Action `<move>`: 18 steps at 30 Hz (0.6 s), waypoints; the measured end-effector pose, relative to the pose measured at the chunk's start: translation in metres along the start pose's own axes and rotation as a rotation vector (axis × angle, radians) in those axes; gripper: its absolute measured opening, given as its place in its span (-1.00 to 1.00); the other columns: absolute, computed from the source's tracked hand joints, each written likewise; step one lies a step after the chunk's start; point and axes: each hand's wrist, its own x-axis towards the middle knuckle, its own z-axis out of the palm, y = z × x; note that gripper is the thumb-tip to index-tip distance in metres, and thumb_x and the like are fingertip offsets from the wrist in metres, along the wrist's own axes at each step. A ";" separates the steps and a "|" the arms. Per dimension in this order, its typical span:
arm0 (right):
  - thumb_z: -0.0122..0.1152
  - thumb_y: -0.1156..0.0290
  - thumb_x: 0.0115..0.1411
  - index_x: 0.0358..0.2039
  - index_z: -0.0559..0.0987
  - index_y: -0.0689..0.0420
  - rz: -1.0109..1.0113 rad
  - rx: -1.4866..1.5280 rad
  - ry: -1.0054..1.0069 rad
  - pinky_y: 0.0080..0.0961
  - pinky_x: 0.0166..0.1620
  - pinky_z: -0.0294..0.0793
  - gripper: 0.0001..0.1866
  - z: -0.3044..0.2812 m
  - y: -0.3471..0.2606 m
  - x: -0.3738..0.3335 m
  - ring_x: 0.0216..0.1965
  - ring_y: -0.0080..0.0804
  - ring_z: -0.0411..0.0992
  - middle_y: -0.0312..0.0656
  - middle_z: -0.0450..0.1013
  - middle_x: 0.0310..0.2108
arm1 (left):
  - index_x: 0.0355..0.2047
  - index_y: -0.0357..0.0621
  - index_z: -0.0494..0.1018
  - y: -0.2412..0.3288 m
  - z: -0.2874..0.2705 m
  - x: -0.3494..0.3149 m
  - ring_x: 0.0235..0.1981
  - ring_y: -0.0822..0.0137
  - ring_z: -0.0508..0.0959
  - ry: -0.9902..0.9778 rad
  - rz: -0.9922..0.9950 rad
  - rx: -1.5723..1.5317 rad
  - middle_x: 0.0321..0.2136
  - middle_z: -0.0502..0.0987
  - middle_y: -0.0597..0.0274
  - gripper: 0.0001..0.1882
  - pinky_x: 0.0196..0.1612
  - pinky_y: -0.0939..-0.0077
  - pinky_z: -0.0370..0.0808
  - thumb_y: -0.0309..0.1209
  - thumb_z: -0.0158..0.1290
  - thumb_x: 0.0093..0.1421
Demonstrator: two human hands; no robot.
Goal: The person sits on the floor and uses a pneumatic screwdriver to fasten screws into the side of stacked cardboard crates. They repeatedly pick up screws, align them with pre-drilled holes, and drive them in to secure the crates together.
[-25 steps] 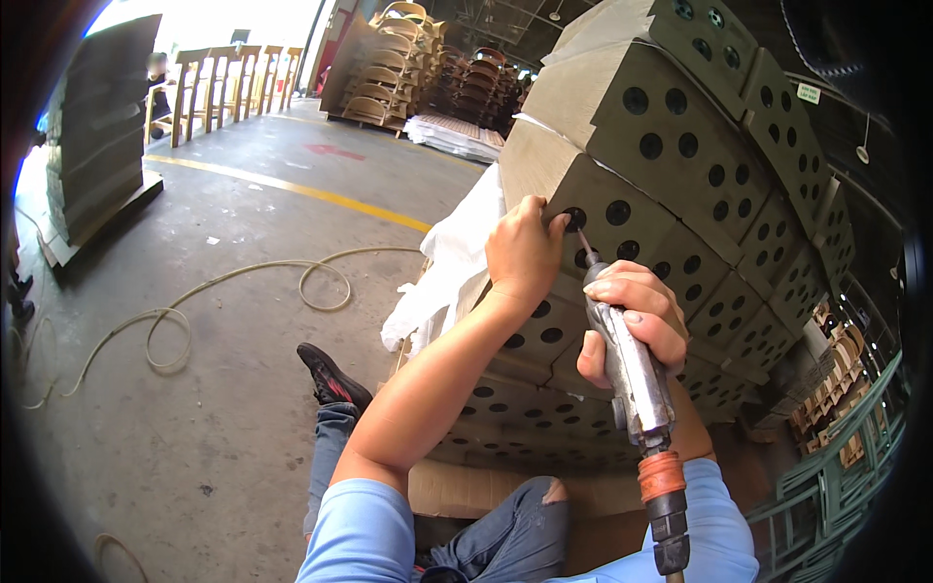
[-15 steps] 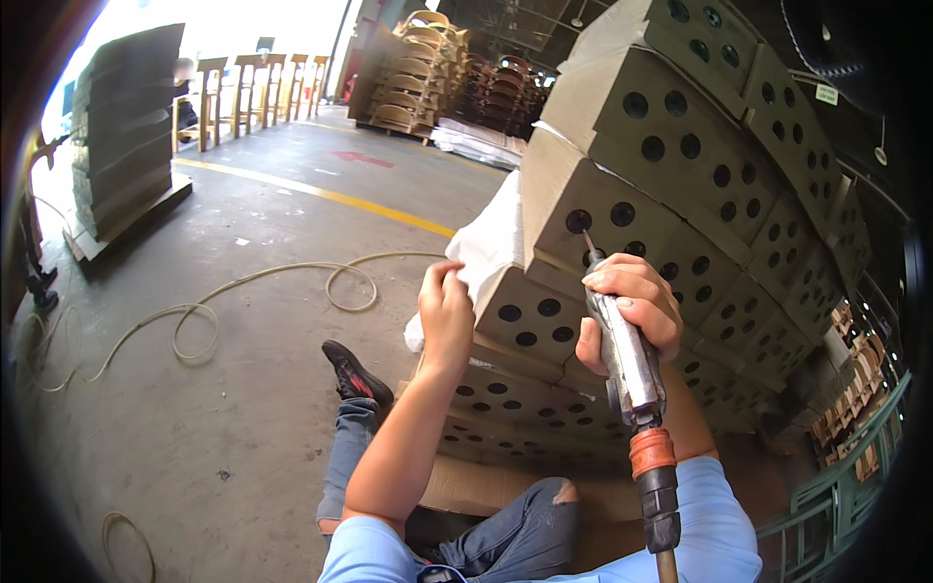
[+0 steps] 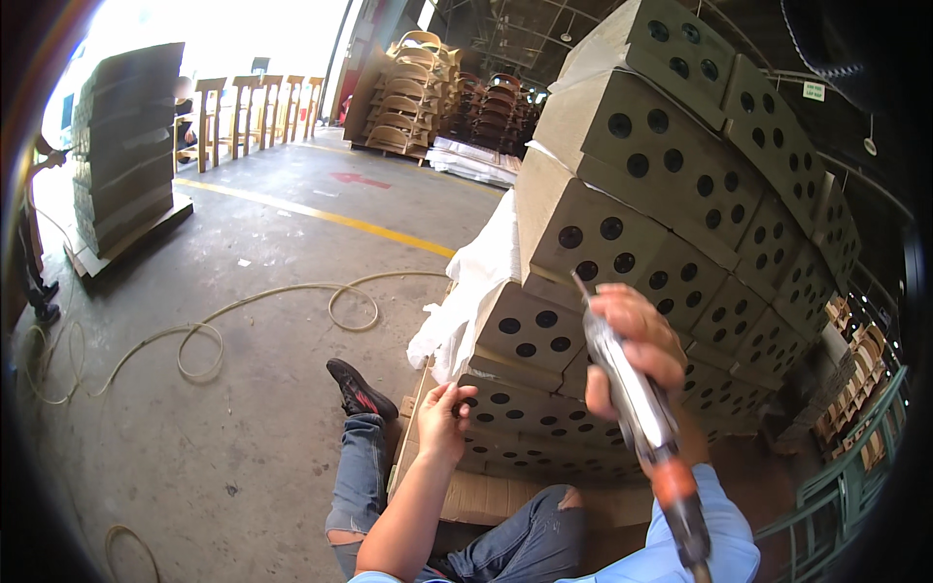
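My right hand (image 3: 639, 335) is wrapped round a silver air screwdriver (image 3: 637, 389), its thin bit pointing up and away toward a stack of boxy grey-brown pieces (image 3: 622, 199). Round black discs (image 3: 570, 237) sit in groups on the faces of these pieces. The bit tip is close to the discs in the second column; whether it touches is unclear. Lower left of it, my left hand (image 3: 442, 420) has its fingers pinched beside the lower boxy pieces and below a white plastic sheet (image 3: 462, 291). Whatever those fingers hold is too small to tell.
A pale hose (image 3: 253, 296) lies looped on the concrete floor at left. Stacked flat panels (image 3: 126, 146) stand on a pallet there, a person partly visible behind. Wooden chair frames (image 3: 248, 107) and stacked chair parts (image 3: 408, 87) are further back. Green metal rails (image 3: 846, 476) stand at right.
The screwdriver's bit has pulled back and down from the upper-left disc, the tool now tilted and blurred. My left hand has dropped from the white sheet toward the lower pieces.
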 end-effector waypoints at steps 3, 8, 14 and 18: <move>0.37 0.22 0.27 0.10 0.28 -0.05 0.093 0.200 0.075 0.03 -0.09 0.67 -0.49 -0.010 -0.042 -0.001 -0.25 -0.17 0.61 -0.15 0.50 -0.05 | -0.14 -0.10 0.47 0.006 0.016 -0.005 -0.60 0.55 0.39 -0.327 -0.028 0.029 -0.43 0.60 0.29 -0.89 -0.64 0.71 0.24 -0.39 0.12 0.39; 0.36 0.33 0.25 0.02 0.27 0.04 0.185 0.406 0.344 -0.01 -0.19 0.70 -0.53 -0.023 -0.065 -0.018 -0.34 -0.19 0.61 -0.01 0.53 -0.19 | -0.12 -0.16 0.49 0.020 0.076 -0.024 -0.60 0.60 0.32 -0.565 -0.023 0.015 -0.49 0.48 0.35 -0.85 -0.64 0.74 0.21 -0.36 0.07 0.43; 0.38 0.10 0.27 0.00 0.27 -0.09 0.370 0.406 0.498 -0.14 -0.19 0.70 -0.51 -0.047 -0.079 -0.030 -0.36 -0.32 0.59 -0.18 0.50 -0.20 | -0.15 -0.13 0.48 0.029 0.120 -0.044 -0.58 0.62 0.27 -0.784 0.019 -0.023 -0.47 0.45 0.33 -0.81 -0.62 0.75 0.21 -0.30 -0.05 0.51; 0.37 0.17 0.28 0.01 0.27 -0.07 0.319 0.429 0.555 -0.14 -0.20 0.70 -0.53 -0.059 -0.075 -0.040 -0.36 -0.31 0.59 -0.15 0.51 -0.19 | -0.17 -0.10 0.46 0.022 0.131 -0.045 -0.59 0.62 0.26 -0.797 0.009 0.029 -0.44 0.49 0.29 -0.84 -0.62 0.76 0.19 -0.31 -0.04 0.50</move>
